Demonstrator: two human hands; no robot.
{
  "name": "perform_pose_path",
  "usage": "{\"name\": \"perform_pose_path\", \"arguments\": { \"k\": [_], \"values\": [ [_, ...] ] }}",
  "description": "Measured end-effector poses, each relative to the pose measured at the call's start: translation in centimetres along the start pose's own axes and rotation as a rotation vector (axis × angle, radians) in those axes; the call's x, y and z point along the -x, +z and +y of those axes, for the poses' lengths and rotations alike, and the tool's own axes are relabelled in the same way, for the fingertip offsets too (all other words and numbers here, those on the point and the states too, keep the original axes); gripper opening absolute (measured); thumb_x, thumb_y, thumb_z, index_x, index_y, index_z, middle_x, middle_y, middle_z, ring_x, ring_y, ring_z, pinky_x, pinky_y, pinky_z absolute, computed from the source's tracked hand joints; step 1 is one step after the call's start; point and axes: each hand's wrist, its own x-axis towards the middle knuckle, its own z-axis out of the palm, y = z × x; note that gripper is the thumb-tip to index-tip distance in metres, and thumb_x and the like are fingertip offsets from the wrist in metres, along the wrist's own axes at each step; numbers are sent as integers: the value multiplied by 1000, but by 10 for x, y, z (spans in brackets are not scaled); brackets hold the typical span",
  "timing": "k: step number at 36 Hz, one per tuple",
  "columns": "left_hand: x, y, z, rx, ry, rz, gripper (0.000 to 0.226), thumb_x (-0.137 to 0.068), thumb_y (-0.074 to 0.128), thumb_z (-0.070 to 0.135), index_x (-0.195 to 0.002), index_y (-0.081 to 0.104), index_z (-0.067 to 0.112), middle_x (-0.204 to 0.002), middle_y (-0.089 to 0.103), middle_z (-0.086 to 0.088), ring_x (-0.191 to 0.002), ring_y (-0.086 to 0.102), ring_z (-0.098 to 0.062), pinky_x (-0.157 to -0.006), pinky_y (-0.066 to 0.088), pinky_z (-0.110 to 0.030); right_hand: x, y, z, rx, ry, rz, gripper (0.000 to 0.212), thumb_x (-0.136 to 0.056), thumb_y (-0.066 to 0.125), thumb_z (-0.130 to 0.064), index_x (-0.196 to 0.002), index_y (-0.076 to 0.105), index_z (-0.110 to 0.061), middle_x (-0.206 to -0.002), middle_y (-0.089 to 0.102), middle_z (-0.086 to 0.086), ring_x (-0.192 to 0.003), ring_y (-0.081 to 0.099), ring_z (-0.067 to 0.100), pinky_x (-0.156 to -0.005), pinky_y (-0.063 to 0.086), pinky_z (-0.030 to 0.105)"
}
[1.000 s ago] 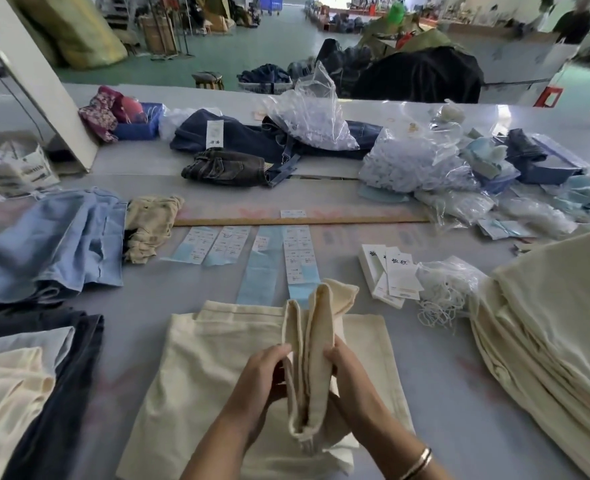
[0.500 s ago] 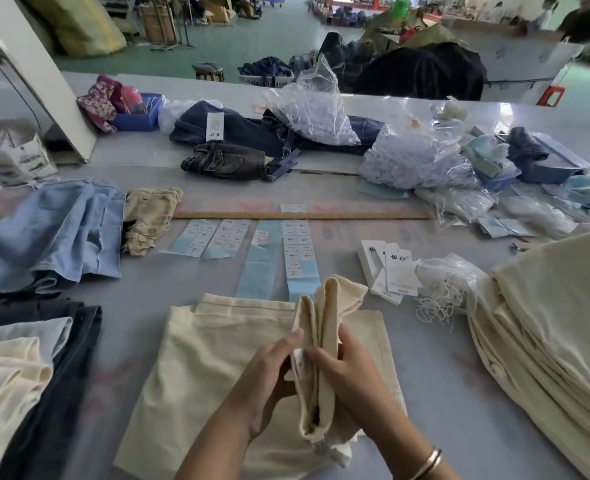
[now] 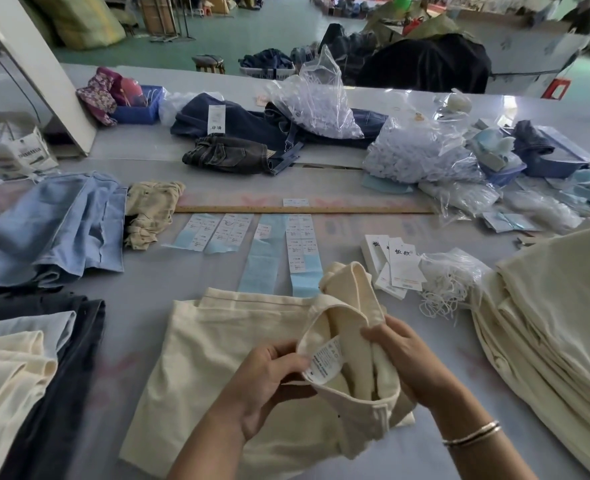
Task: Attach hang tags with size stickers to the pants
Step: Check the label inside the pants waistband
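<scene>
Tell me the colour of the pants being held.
Cream pants, gripped by left hand and right hand; head view.

Bright, even daylight; soft shadows; wide-angle bending at the edges (far background blurred); mild glare top right.

The white hang tags (image 3: 402,265) stacked on the table carry two large black Chinese characters, 恒欣, with smaller print below too fine to read; the same two characters stand on the white tag (image 3: 216,119) lying on the dark jeans (image 3: 245,123) at the far side. The sticker sheets (image 3: 302,242) show "110" as a heading on several stickers, the lines under it too small to read; the sewn-in label (image 3: 323,363) in the cream pants (image 3: 352,341) bears printed lines, illegible.
</scene>
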Motion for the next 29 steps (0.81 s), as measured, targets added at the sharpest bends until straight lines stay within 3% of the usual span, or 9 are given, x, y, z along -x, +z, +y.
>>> {"name": "perform_pose_path", "arguments": {
  "k": [7,13,18,23,26,29],
  "values": [
    [6,7,3,-25,23,-41,31,-69,61,12,-95,76,10,-87,73,-12,-65,64,-11,-52,50,-20,-5,-11,-7,-28,-15,1,15,-89,48,-1,-85,63,1,-72,65,15,-62,63,21,-52,52,26],
    [7,9,4,-70,73,-43,30,-69,63,11,-96,76,12,-93,74,-11,-71,66,-11,-56,51,-20,-12,-16,-10,-18,-11,34,16,-87,47,1,-80,61,1,-67,61,12,-57,60,18,-50,49,23],
    [8,9,0,-91,67,-63,32,-72,65,12,-102,73,11,-95,74,-10,-75,67,-9,-59,51,-19,-19,-20,-3,-38,59,89,11,-86,48,-1,-82,59,0,-85,54,18,-69,57,23,-59,46,29],
    [5,10,-2,-110,58,-62,35,-72,65,13,-107,71,11,-97,74,-10,-78,68,-9,-60,50,-18,-27,-22,2,-60,92,90,17,-86,45,0,-72,51,-3,-73,50,14,-57,54,18,-53,45,26],
    [5,11,-4,-122,57,-68,36,-72,64,13,-108,70,11,-98,74,-10,-78,68,-9,-60,50,-18,-31,-26,7,-79,85,95,12,-86,43,0,-78,52,0,-81,50,17,-68,51,24,-63,41,33],
    [4,12,-5,-131,56,-69,37,-71,64,13,-108,70,11,-96,74,-9,-77,67,-8,-60,51,-19,-32,-29,10,-92,91,82,10,-85,44,-1,-86,53,3,-81,53,18,-70,52,26,-64,42,33]
  ]
}}
